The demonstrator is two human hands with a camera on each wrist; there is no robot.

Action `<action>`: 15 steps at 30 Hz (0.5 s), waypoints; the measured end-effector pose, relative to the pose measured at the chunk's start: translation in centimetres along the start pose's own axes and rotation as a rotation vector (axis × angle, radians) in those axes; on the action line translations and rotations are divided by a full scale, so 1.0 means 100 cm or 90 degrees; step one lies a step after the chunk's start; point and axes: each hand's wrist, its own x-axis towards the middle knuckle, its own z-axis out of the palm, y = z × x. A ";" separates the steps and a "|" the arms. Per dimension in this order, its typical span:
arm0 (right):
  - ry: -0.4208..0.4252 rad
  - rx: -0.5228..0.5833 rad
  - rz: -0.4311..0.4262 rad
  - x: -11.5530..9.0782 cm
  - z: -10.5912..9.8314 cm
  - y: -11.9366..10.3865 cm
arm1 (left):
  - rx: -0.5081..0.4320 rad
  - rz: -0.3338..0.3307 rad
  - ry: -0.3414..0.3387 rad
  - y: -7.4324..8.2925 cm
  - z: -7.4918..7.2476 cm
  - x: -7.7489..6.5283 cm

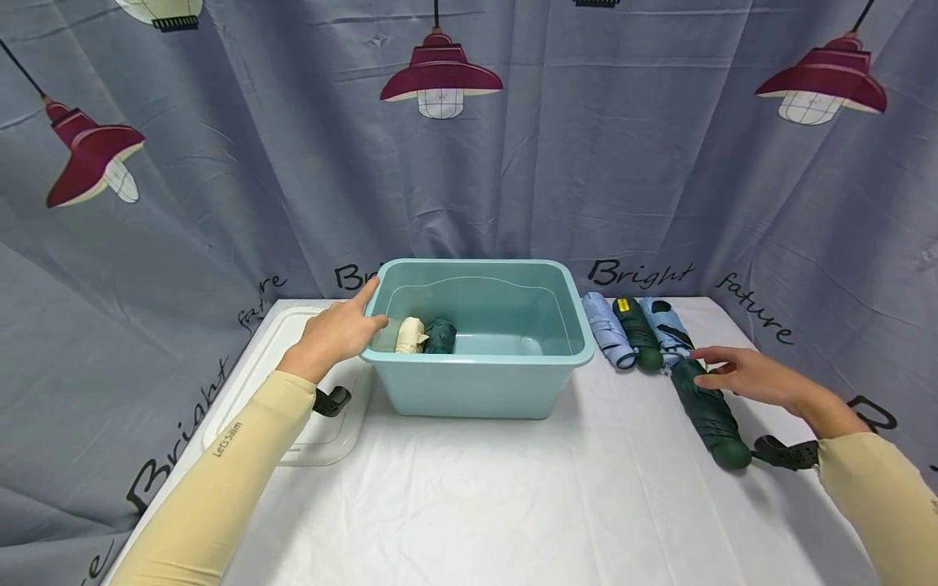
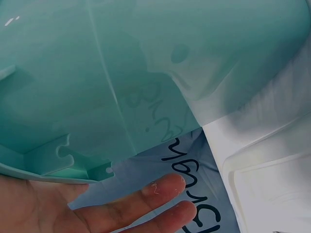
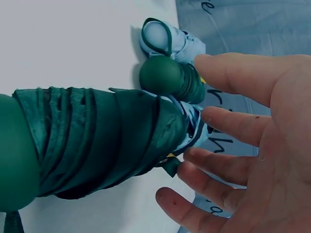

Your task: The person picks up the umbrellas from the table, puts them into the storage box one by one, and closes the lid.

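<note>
My left hand (image 1: 337,330) rests at the left rim of a teal plastic bin (image 1: 469,391), index finger along the rim and thumb over its edge. In the left wrist view, its other fingers (image 2: 163,190) stretch out straight beside the bin wall. Inside the bin, at the left end, are a cream rolled bundle (image 1: 410,335) and a dark green one (image 1: 441,336). My right hand (image 1: 755,376) hovers with spread, loosely bent fingers at the upper end of a folded dark green umbrella (image 1: 709,415). Nothing is between those fingers in the right wrist view.
Right of the bin lie a light blue folded umbrella (image 1: 608,330), a dark green one with a yellow label (image 1: 639,338) and a blue one with black patches (image 1: 667,325). A translucent white lid (image 1: 330,439) lies flat at left, partly under my left arm. A grey-blue curtain (image 1: 498,187) hangs behind.
</note>
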 end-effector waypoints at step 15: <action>-0.041 0.065 0.035 0.003 0.015 0.008 | -0.005 -0.006 -0.005 0.001 0.000 -0.001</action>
